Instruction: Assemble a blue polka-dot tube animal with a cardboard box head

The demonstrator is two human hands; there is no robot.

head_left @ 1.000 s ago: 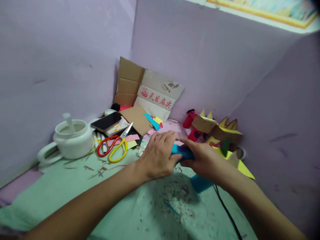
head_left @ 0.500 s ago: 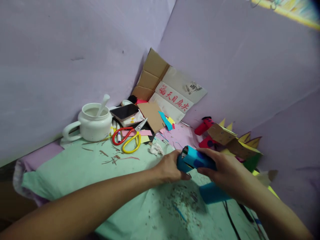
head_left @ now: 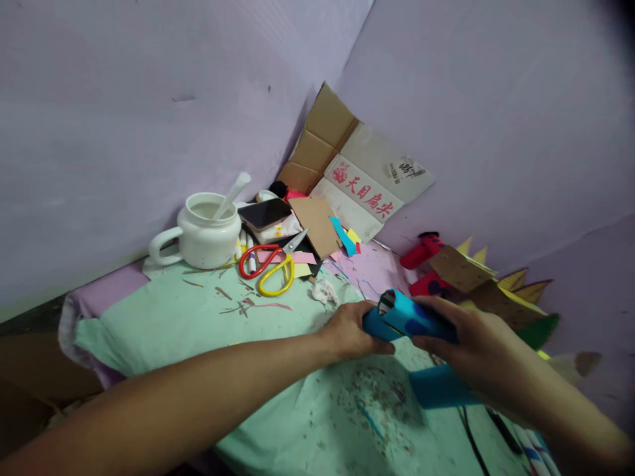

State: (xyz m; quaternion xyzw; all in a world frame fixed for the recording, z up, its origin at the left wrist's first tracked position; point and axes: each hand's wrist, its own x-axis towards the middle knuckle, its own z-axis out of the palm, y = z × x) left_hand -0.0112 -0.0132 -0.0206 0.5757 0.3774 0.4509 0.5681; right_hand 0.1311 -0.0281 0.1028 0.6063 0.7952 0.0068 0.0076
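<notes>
A blue paper-covered tube piece point(head_left: 414, 313) with darker blue spots is held between both hands, its open end facing up and left. My left hand point(head_left: 353, 332) grips its left part, thumb and fingers around the lower side. My right hand point(head_left: 459, 327) pinches its right part from above and below. Under my right hand another blue tube point(head_left: 439, 386) rests on the green cloth point(head_left: 163, 330). Small scraps and a thin blue strip lie on the cloth below the hands.
A white mug point(head_left: 208, 233) with a white stick stands at the left. Scissors point(head_left: 278, 264) with red and yellow handles, a phone point(head_left: 265, 215), a cardboard sheet point(head_left: 317, 225) and a folded carton point(head_left: 364, 178) lie behind. Spiky cardboard figures point(head_left: 471, 274) are at right.
The whole view has shifted, so the objects and hands appear farther right. Both hands keep their hold on the blue piece, with little visible change between them.
</notes>
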